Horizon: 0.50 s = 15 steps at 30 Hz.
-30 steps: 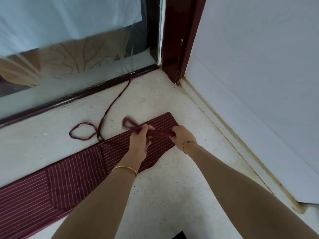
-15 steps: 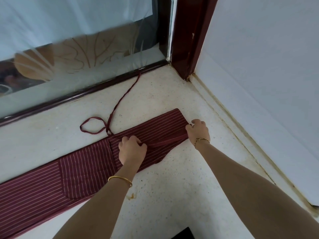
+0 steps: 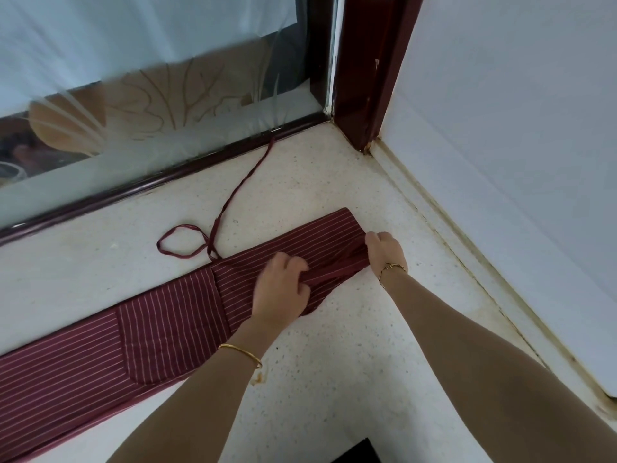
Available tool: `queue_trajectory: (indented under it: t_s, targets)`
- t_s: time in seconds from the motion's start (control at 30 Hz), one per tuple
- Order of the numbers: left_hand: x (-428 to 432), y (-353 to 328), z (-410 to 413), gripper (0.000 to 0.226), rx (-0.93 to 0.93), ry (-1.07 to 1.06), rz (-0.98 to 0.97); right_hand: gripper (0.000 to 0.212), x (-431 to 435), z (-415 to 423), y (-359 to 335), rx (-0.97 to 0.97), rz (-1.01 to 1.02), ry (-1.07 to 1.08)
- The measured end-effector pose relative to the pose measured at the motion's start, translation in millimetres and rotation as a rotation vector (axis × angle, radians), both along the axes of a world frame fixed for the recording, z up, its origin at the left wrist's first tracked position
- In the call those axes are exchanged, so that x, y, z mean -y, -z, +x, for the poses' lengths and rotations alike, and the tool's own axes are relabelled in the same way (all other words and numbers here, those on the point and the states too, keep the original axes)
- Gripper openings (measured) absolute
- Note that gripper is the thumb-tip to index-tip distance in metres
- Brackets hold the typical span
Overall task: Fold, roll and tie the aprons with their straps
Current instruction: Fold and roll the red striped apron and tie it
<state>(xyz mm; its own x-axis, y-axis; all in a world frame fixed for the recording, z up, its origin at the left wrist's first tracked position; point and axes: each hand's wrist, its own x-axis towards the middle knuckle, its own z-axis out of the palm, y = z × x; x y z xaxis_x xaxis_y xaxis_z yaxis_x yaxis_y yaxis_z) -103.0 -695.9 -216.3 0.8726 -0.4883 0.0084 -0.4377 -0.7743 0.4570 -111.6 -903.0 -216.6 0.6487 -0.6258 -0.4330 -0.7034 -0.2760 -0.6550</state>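
A maroon apron with thin white stripes (image 3: 167,325) lies folded into a long narrow band across the speckled floor, a pocket showing on it. My left hand (image 3: 280,289) rests on the band near its right end, fingers curled round a bunched strap and fold of cloth. My right hand (image 3: 384,250) grips the right end of the apron at its edge. A loose maroon strap (image 3: 233,198) runs from the band's upper edge toward the glass door, with a loop (image 3: 182,240) lying on the floor.
A frosted glass door with a dark frame (image 3: 167,175) runs along the far side. A dark red door post (image 3: 367,78) stands in the corner. A white wall (image 3: 517,145) closes the right side. Something black (image 3: 357,454) shows at the bottom edge.
A second ago both hands held a strap stretched above the apron. They have since come down onto the apron's right end, the right hand shifting right to the edge.
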Motion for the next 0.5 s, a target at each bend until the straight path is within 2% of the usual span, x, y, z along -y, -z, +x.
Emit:
queue_trajectory:
  t_s: [0.03,0.1,0.2,0.3,0.4,0.43,0.5]
  targets:
    - [5.8,3.0,-0.7,0.036,-0.053,0.115,-0.001,0.020,-0.1,-0.8,-1.6,0.004,0.014,0.024]
    - [15.4,12.2,0.0,0.046,-0.112,0.226,0.133,0.025,0.3,-1.7,-4.2,-0.008,0.026,0.043]
    - [18.7,23.4,-1.0,0.056,-0.092,0.276,0.338,0.042,1.4,4.2,-5.4,-0.040,0.082,0.048]
    - [16.7,24.3,1.8,0.057,-0.120,0.307,0.338,0.040,-0.3,9.4,-8.7,-0.083,0.161,0.006]
    - [12.1,13.5,3.6,0.047,-0.204,0.156,0.103,0.035,-5.0,11.1,-8.5,-0.052,0.226,-0.018]
    - [6.9,11.2,3.6,0.041,-0.147,0.032,0.033,0.033,-7.7,11.5,-8.4,-0.029,0.208,-0.012]
    - [-8.5,9.1,-0.1,0.030,-0.028,-0.193,0.015,0.030,-14.1,11.8,-11.4,0.021,0.114,0.001]
